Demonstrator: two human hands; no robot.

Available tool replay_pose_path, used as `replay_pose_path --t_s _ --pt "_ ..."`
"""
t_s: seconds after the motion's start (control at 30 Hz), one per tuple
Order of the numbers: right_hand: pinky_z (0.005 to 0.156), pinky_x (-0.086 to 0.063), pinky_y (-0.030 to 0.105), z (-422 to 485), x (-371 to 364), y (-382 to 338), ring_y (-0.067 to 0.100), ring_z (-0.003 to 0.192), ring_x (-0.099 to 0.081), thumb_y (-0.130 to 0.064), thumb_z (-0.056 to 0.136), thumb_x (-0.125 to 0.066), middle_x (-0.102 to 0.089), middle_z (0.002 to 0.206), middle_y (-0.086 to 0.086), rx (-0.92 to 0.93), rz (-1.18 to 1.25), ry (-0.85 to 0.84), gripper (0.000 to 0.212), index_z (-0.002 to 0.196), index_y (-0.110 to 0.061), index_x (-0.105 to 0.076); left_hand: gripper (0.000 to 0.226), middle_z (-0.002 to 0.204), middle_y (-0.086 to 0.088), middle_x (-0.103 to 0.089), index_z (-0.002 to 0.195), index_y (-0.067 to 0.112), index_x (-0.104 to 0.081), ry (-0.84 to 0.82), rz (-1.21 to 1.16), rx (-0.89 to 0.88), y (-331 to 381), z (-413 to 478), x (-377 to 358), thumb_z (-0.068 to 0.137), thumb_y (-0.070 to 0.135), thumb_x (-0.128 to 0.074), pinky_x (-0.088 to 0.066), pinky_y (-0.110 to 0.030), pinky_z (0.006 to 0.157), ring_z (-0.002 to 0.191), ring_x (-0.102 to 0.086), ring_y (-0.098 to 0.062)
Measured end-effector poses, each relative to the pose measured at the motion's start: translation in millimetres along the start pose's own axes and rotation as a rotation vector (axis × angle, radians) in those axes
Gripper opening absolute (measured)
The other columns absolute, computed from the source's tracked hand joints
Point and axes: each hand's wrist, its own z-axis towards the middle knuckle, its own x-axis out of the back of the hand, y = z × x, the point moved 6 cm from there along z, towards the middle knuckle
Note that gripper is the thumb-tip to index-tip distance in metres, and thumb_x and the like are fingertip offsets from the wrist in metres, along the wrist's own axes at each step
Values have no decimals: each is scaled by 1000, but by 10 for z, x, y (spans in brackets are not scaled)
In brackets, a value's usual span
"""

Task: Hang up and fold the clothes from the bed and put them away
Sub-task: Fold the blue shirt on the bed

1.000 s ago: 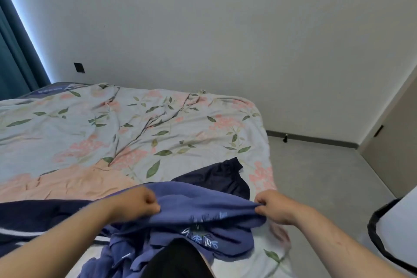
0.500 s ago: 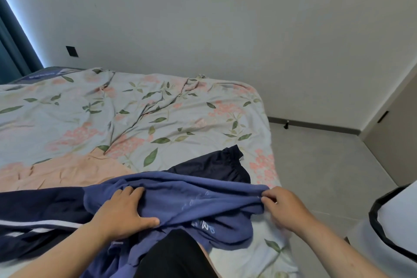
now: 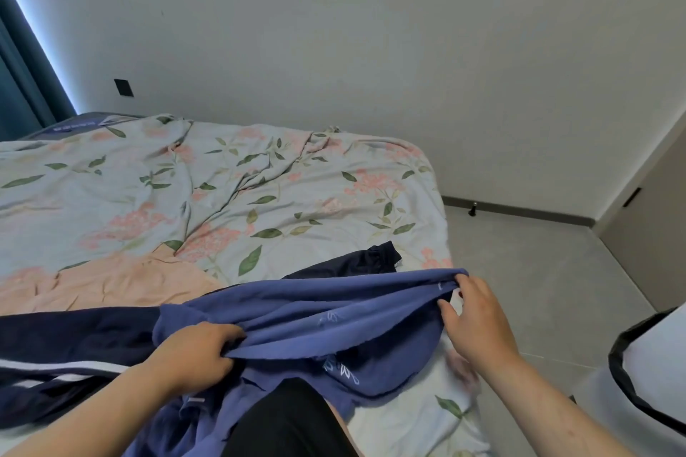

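Note:
A blue-purple garment [image 3: 334, 330] with pale embroidery lies bunched across the near edge of the bed [image 3: 260, 189]. My left hand [image 3: 200, 356] grips a fold of it at its left side, fingers curled round the cloth. At the garment's right end my right hand [image 3: 475, 319] pinches the edge between thumb and fingers. Under it lies a navy garment [image 3: 55, 345] with white stripes, one end of which shows beyond the blue one. A peach garment [image 3: 111, 282] is spread flat to the left.
The bed has a crumpled floral cover and ends at the right, beside grey floor [image 3: 538, 271]. A white bin with a black liner [image 3: 631, 364] stands at the near right. A door [image 3: 649, 234] is at the far right, a teal curtain [image 3: 22, 85] at the far left.
Both hands have lowered the blue-purple garment a little and drawn it wider. My left hand has taken a new hold on a fold; my right hand has shifted along the right edge.

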Motion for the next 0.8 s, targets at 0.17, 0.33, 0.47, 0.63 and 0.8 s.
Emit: replay_pose_path --t_s 0.17,0.33,0.47,0.63,0.8 --pt "76 -41 32 120 213 57 26 98 -58 -17 89 -62 -58 102 2 -164 22 115 12 101 -15 -63 13 76 3 -60 74 19 -55 -112 -56 68 -90 -69 -9 82 22 -46 -38 -26 62 65 -48 -10" --pt "52 -30 28 206 269 23 10 63 -46 -12 91 -58 -50 69 0 -192 143 102 37 57 -14 -42 22 76 -4 -58 69 7 -53 223 -368 124 -193 -110 270 91 6 -48 -40 -35 67 73 -54 -19" --pt "57 -53 39 206 127 14 21 51 -54 -7 91 -54 -54 58 7 -456 512 -91 26 67 -11 -46 20 80 -26 -62 77 -4 -57 391 -846 427 -454 16 514 93 3 -47 -38 -38 64 71 -53 -31" --pt "46 -55 26 210 -172 -211 17 51 -54 4 97 -42 -55 60 10 -806 1156 -338 23 81 -5 -56 28 74 -13 -63 86 4 -56 218 -1773 647 -425 474 772 100 -1 -32 -55 -31 47 57 -62 -26" --pt "61 -62 33 507 -309 -299 29 83 -61 7 99 -37 -59 92 19 -839 1504 -183 21 96 2 -57 35 74 -3 -48 79 13 -50 264 -1933 518 -85 904 1128 98 -2 -26 -42 -21 53 64 -46 -16"
